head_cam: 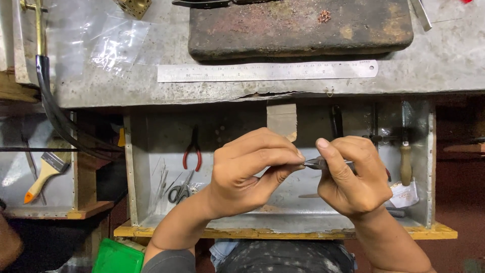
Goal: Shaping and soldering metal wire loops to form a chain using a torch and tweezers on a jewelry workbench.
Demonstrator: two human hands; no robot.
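— What are the hands doing, closest to the camera?

— The right hand (353,177) is wrapped around small pliers (319,163), fingers curled tight on the handles, thumb lying along the top. Only the metal nose shows, poking out leftward past the thumb. The left hand (250,169) meets it there: thumb and forefinger are pinched together right at the plier tips. Whatever sits between those fingertips is too small to make out.

— So where do the pliers lie against the fingers?

— The nose touches the left fingertips; the handles are buried in the right palm.

— And below the hands?

— A metal-lined tray drawer (139,202) with a yellow front edge. On its floor, to the left, scissors (180,191) and red-handled pliers (192,151); to the right, a wooden-handled tool (406,163).

— Further left?

— A paintbrush (46,174) with an orange-tipped handle, in a side compartment.

— Farthest out?

— The grey workbench top (444,60) carries a steel ruler (268,71), and beyond it a dark, worn slab (300,28). A clear plastic bag (117,45) lies toward the left.
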